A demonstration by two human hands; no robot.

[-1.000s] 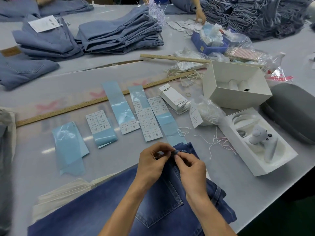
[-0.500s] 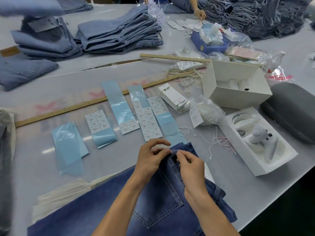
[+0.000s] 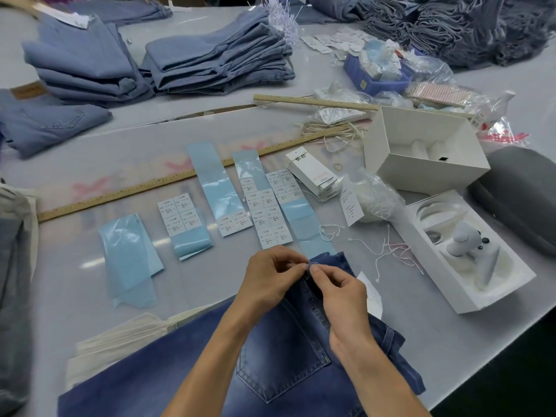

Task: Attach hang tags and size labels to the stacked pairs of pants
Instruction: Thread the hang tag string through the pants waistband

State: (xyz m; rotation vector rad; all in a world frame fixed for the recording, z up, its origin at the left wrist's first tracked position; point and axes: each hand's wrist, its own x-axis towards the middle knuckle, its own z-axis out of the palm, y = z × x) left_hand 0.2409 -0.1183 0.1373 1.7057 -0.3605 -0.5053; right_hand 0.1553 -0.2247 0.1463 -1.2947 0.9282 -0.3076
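Pants (image 3: 288,356) waistband pinched between our left hand (image 3: 270,281) and right hand (image 3: 343,293), we judge the tag string still needs looping through.

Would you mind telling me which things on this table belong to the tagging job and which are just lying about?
Job:
- dark jeans, both hands pinching at the waistband: left hand, right hand
- hang tag stack
- size label sheets
- loose strings

Lying about:
- white boxes
- grey case
- wooden rulers

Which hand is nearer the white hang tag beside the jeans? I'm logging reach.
Right. The right hand sits just beside the white hang tag; the left hand is farther left, across the waistband.
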